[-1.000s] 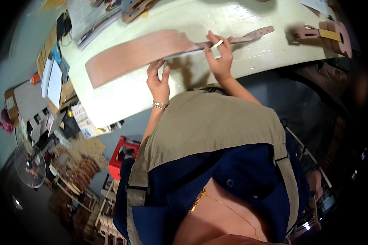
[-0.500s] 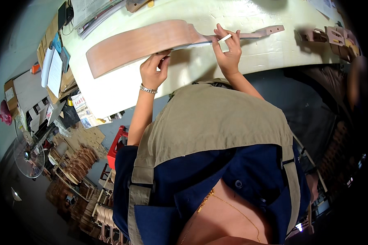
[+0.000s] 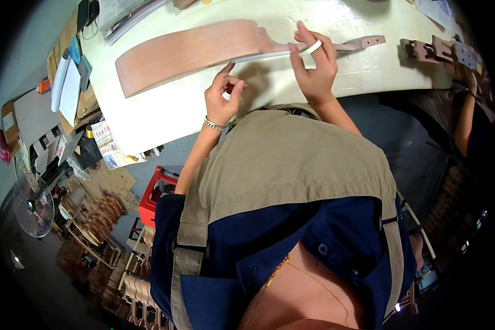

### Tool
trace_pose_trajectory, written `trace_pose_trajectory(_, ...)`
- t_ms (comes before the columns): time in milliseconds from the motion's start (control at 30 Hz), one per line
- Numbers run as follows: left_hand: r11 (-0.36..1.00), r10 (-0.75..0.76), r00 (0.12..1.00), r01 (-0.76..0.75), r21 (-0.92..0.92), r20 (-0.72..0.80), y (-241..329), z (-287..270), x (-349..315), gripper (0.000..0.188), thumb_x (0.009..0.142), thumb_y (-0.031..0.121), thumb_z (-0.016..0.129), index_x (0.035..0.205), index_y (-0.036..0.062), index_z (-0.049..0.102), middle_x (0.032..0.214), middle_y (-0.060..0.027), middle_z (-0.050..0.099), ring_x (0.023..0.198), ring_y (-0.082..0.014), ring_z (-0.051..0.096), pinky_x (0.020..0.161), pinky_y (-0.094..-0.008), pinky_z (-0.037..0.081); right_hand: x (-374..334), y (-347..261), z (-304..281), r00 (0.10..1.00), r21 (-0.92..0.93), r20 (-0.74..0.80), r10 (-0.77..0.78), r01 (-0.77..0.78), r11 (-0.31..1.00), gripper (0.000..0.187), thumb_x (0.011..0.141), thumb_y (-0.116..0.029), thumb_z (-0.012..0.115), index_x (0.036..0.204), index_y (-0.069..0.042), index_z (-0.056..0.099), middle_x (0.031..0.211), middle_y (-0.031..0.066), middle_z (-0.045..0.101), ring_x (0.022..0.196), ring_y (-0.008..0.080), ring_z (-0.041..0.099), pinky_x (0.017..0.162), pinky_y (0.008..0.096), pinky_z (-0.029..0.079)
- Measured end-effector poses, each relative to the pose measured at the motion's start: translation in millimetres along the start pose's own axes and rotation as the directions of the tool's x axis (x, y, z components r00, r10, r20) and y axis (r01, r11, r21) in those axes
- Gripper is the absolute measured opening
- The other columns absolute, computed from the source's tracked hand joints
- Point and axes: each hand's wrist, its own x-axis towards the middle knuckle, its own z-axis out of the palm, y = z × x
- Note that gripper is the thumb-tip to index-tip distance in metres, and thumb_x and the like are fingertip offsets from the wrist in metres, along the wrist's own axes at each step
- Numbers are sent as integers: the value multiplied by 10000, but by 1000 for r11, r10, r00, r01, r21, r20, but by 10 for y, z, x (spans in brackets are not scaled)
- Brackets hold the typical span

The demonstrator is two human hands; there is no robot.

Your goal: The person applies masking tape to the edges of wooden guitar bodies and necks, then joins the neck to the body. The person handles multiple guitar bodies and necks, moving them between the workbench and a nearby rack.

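Note:
An unfinished wooden guitar [image 3: 190, 52] lies on its side on the pale table, its neck and headstock [image 3: 366, 42] pointing right. A thin pale strip runs along the near edge of the body. My left hand [image 3: 221, 99] is open, with the index finger stretched to that edge and the thumb apart from it. Over the neck, my right hand [image 3: 319, 71] holds a narrow white ring, which looks like a roll of tape [image 3: 312, 48], among its raised fingers. Whether the right fingertips touch the neck I cannot tell.
At the right, a co-worker's hand [image 3: 467, 78] is at several slotted wooden pieces [image 3: 440, 49]. Stacked papers [image 3: 121, 22] lie at the back left, with an open notebook [image 3: 67, 93] farther left. A red stool [image 3: 155, 192] and a fan [image 3: 33, 206] stand below.
My left hand has moved right and its index finger has stretched out along the edge. My right hand has shifted slightly right, turning the roll. The co-worker's arm has come into clearer view.

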Motion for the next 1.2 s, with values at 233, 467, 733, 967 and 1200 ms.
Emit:
trace_pose_trajectory(233,875,369,928,-328,356,-50,-45,69,138,383,821,45,596,1187,-12,498,740,-55,635,581,-98,583,537,-199,465,500,-1048,406,635,189,150,-758,734,652,95,637,-176,656,731,-163,660,796,-53,548,690,109,486,632,250,373)
trace_pose_trajectory(467,890,355,931,-310,333,-83,-138,13,36,359,813,70,610,1154,2,520,734,-63,634,577,-120,595,536,-209,472,408,-1049,428,676,142,167,-718,704,696,67,674,-163,666,637,-154,610,857,-33,583,651,110,493,663,246,405)
trace_pose_trajectory(733,993,46,997,-39,114,-63,-85,31,24,383,831,38,593,1170,-81,461,772,-74,640,557,-57,553,478,-178,449,-70,-237,-110,985,171,37,170,-174,970,492,731,-28,622,1216,-32,539,904,52,644,872,222,589,861,440,425)
trace_pose_trajectory(967,974,115,988,-93,206,-99,-95,-73,63,267,792,58,622,1052,11,580,713,-40,649,520,-92,574,475,-207,454,-327,271,34,977,-23,136,162,-160,987,544,750,-59,632,1269,-16,474,902,62,656,945,220,568,1001,471,325)
trace_pose_trajectory(1200,732,419,895,-432,527,152,-119,-303,326,216,716,-9,622,910,84,636,804,-16,669,521,-140,574,469,-244,462,-326,315,52,980,-3,118,158,-159,987,558,753,-69,644,1276,-5,460,889,65,651,938,213,570,999,456,334)
